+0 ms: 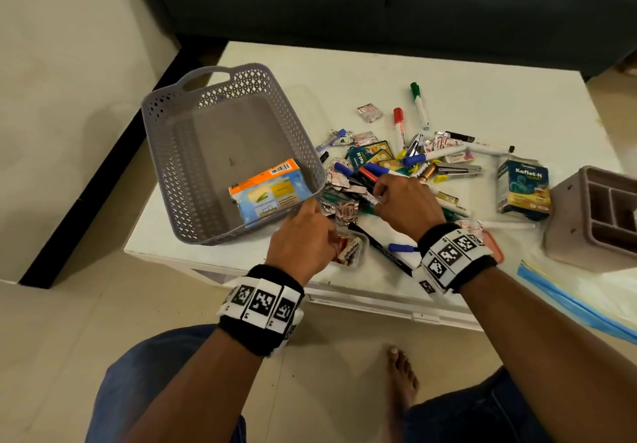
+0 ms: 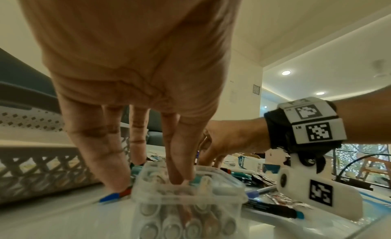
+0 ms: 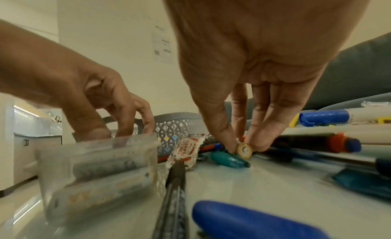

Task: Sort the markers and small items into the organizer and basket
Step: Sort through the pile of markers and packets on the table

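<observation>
Fingers (image 3: 217, 125) of my right hand (image 3: 264, 50) are clamped on a small yellow round item (image 3: 244, 151) in the marker pile (image 1: 418, 158) on the counter (image 1: 344, 74). My left hand (image 2: 137, 58) grips the clear battery box (image 2: 186, 197) beside the grey basket (image 1: 172, 167); the organizer (image 1: 565, 222) stands well apart, far right.

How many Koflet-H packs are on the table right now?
2. One Koflet-H box stands upright beside the organizer; one flat Koflet-H pack lies in the pile, partly covered. The pile may hide more.
</observation>
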